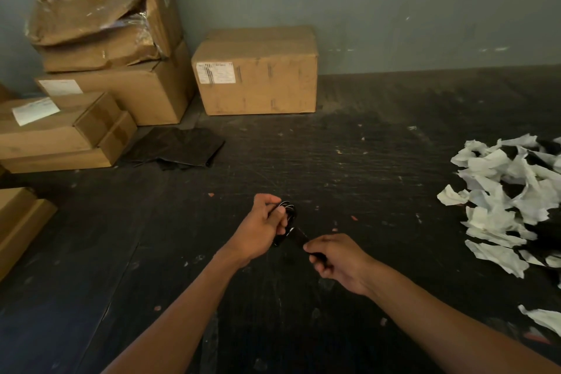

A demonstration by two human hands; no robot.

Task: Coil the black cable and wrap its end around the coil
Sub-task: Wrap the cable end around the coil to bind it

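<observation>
My left hand grips a small coil of black cable, held just above the dark floor at the centre of the view. Its loops stick out past my fingers, glinting slightly. A short run of the cable's end leads down and to the right into my right hand, which pinches it between thumb and curled fingers. The two hands are close together, the right one lower and nearer to me. The cable's tip is hidden inside my right hand.
Cardboard boxes stand against the grey wall at the back and left, some stacked and torn. A black plastic sheet lies beside them. A heap of crumpled white paper scraps lies on the right of the scuffed dark floor.
</observation>
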